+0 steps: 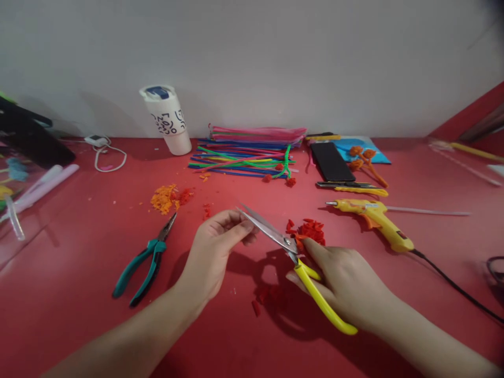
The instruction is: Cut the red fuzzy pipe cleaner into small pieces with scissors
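Note:
My right hand (pixel 342 273) grips a pair of scissors (pixel 271 231) by the yellow handles, with the blades pointing up and left. The blade tips reach the fingers of my left hand (pixel 220 236), which are pinched together. Whatever those fingers hold is hidden or too small to name. Beyond my right hand lies a pile of red fuzzy pieces (pixel 313 231), and more red bits (pixel 271 296) are scattered on the table in its shadow. Teal-handled needle-nose pliers (pixel 153 252) rest left of my left hand, below a heap of orange clippings (pixel 163 199).
Several coloured pipe cleaners (pixel 244 157) lie at the back, near a white tumbler (pixel 167 123). To the right are a phone (pixel 333 161), a box cutter (pixel 354 188), orange flower-like shapes (pixel 362 155) and a yellow glue gun (pixel 374 215) with its cord. A white cable (pixel 110 160) lies at back left.

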`<move>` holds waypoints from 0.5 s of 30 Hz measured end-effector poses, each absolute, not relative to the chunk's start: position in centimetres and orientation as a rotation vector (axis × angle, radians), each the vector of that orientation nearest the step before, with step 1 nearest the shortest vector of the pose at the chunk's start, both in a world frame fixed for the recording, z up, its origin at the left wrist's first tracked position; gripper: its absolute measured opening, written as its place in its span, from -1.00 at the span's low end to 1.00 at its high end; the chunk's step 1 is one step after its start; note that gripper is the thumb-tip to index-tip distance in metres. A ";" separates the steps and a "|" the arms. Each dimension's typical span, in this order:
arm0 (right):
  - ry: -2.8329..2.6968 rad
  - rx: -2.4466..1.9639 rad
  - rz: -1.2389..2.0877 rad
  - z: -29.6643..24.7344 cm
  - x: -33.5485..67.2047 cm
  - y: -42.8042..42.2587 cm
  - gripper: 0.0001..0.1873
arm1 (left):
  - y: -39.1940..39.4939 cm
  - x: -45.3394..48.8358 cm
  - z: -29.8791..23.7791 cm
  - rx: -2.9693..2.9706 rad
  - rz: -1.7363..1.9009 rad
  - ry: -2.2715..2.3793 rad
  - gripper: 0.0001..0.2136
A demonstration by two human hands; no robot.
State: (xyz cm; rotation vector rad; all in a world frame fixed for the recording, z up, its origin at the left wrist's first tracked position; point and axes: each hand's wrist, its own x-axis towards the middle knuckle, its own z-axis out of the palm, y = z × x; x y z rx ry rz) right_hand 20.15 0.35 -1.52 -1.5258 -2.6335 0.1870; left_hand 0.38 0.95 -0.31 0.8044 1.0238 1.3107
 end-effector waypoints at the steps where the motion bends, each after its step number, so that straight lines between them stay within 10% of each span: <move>1: -2.643 -1.508 0.162 -1.6 20.2 0.4 -0.73 | 1.0 0.4 -0.3 0.803 1.312 1.018 -0.98; 15: -2.651 -1.465 0.086 -1.8 20.6 0.4 -0.73 | 1.2 -0.1 -0.3 0.817 1.317 0.927 -0.95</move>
